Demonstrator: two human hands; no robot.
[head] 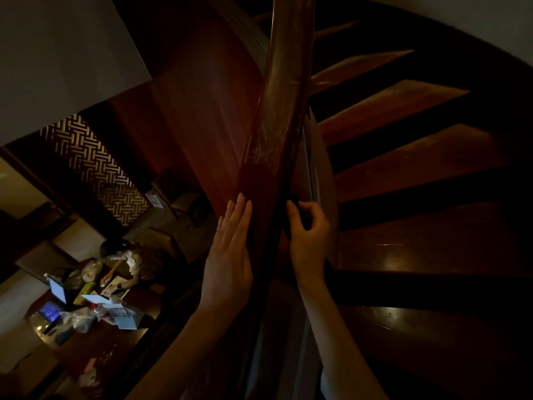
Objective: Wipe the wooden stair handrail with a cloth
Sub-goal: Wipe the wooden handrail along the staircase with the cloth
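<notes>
Two hands at handrail [278, 105]: left hand [227, 255] flat, right hand [310, 241] curled.

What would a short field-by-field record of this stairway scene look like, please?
setting: dim, curved wooden staircase seen from above
rail: polished reddish-brown wooden handrail, running up the middle of the view
left hand: flat, fingers straight, resting against the rail's left side
right hand: fingers curled at the rail's right edge
cloth: too dark to make out
steps: dark wooden stair treads, right of the rail
floor below: seated person leaning over a cluttered table, lower left
</notes>
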